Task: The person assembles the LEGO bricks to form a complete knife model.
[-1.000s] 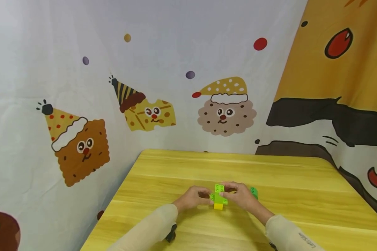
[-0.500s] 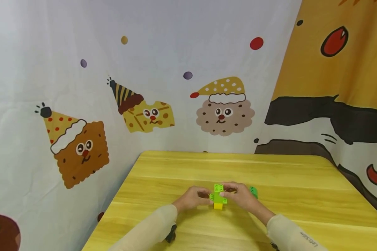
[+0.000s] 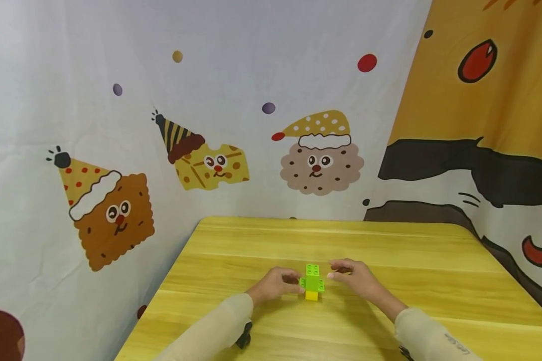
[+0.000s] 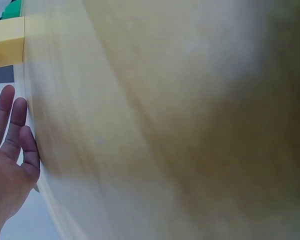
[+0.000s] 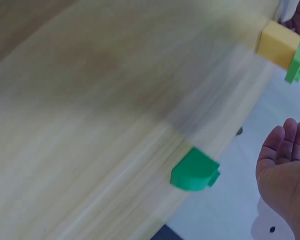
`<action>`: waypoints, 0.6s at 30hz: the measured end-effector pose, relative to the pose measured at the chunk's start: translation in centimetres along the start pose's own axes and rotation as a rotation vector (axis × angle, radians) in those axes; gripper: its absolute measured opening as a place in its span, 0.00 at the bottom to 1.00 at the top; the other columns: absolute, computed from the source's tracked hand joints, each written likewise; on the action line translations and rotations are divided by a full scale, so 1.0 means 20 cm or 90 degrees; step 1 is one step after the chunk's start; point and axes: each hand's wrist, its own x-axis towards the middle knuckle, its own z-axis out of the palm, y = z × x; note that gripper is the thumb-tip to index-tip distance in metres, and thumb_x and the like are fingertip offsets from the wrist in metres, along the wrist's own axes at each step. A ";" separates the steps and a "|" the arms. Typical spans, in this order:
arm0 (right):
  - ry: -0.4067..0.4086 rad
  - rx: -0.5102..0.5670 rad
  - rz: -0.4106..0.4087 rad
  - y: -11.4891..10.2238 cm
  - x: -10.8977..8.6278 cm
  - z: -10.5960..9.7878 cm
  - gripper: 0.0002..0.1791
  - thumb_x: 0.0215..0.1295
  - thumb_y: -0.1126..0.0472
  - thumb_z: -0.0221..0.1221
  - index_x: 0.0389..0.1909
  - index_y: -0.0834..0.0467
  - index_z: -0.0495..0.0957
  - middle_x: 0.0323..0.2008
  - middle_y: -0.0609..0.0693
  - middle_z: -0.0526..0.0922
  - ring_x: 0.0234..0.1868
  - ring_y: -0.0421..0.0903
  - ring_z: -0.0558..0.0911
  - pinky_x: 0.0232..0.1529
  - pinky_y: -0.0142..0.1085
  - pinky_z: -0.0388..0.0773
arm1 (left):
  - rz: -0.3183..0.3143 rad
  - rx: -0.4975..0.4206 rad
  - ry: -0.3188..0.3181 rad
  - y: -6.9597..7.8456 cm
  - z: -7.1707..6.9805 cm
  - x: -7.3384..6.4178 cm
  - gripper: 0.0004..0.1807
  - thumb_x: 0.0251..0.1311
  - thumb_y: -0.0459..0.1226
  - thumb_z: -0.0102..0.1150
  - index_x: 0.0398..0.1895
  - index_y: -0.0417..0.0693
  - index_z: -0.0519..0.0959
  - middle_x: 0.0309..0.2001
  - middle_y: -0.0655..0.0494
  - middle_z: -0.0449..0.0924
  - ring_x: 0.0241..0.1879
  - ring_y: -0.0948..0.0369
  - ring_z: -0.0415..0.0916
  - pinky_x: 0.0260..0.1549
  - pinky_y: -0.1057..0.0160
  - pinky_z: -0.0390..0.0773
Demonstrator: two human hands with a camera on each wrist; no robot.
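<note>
A small stack of toy building bricks (image 3: 312,282) stands upright on the wooden table: light green bricks jut out left and right above a yellow brick (image 3: 311,296). My left hand (image 3: 273,286) is at the stack's left side, thumb and forefinger on the brick jutting out there. To the right, my right hand (image 3: 361,282) is apart from the stack, fingers relaxed with nothing between them. The right wrist view also shows the yellow brick (image 5: 278,45) and, apart from it, a darker green brick (image 5: 194,170) on the table; the right hand hides that one in the head view.
The wood-grain table (image 3: 235,240) reaches back to a white curtain (image 3: 235,75) printed with cartoon snacks. A black strap piece (image 3: 244,337) shows under the left sleeve (image 3: 208,331).
My right hand has let go of the stack and moved right, now covering the darker green brick in the head view. The left hand stays beside the stack, which still stands.
</note>
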 end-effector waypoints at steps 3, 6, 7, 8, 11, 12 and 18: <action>0.013 -0.009 -0.004 0.02 0.00 -0.04 0.26 0.65 0.50 0.65 0.60 0.60 0.79 0.54 0.59 0.81 0.49 0.50 0.79 0.44 0.39 0.79 | 0.000 0.004 0.001 0.00 0.00 0.00 0.18 0.57 0.46 0.72 0.49 0.54 0.85 0.40 0.65 0.82 0.41 0.64 0.77 0.42 0.62 0.78; 0.024 -0.008 0.008 0.03 0.00 -0.09 0.28 0.66 0.49 0.65 0.61 0.61 0.77 0.56 0.59 0.80 0.51 0.52 0.78 0.44 0.41 0.79 | 0.002 0.003 0.001 0.00 0.00 0.00 0.17 0.57 0.45 0.73 0.49 0.54 0.85 0.40 0.64 0.82 0.41 0.63 0.77 0.42 0.63 0.78; 0.027 -0.012 0.013 0.03 0.00 -0.10 0.29 0.66 0.48 0.64 0.62 0.61 0.77 0.56 0.59 0.80 0.52 0.53 0.78 0.45 0.42 0.79 | 0.002 0.002 0.000 -0.01 0.00 0.00 0.18 0.57 0.45 0.72 0.50 0.54 0.85 0.41 0.64 0.82 0.41 0.63 0.77 0.42 0.62 0.78; 0.032 -0.017 0.017 0.04 0.00 -0.12 0.30 0.66 0.47 0.64 0.62 0.61 0.76 0.56 0.58 0.80 0.53 0.54 0.77 0.45 0.44 0.79 | 0.002 0.001 0.000 -0.01 0.00 0.00 0.18 0.57 0.45 0.72 0.50 0.54 0.85 0.41 0.64 0.82 0.41 0.63 0.77 0.42 0.62 0.78; 0.039 -0.032 0.020 0.06 0.00 -0.16 0.32 0.67 0.45 0.63 0.64 0.60 0.75 0.57 0.58 0.79 0.55 0.56 0.77 0.50 0.48 0.78 | 0.005 -0.001 -0.003 -0.01 0.00 0.00 0.18 0.57 0.45 0.72 0.50 0.53 0.85 0.41 0.64 0.82 0.41 0.63 0.77 0.43 0.62 0.78; 0.045 -0.034 0.024 0.07 0.00 -0.18 0.32 0.67 0.44 0.63 0.65 0.60 0.75 0.57 0.59 0.79 0.55 0.56 0.76 0.50 0.49 0.77 | 0.006 -0.001 -0.005 -0.01 0.00 0.00 0.18 0.57 0.45 0.72 0.50 0.53 0.85 0.41 0.63 0.82 0.41 0.62 0.77 0.43 0.62 0.78; 0.067 -0.049 0.042 0.13 0.00 -0.26 0.34 0.67 0.43 0.61 0.66 0.62 0.73 0.60 0.62 0.77 0.58 0.59 0.75 0.53 0.52 0.76 | 0.008 -0.001 -0.009 -0.01 0.00 0.00 0.19 0.58 0.46 0.71 0.52 0.53 0.84 0.41 0.63 0.81 0.42 0.62 0.77 0.43 0.62 0.77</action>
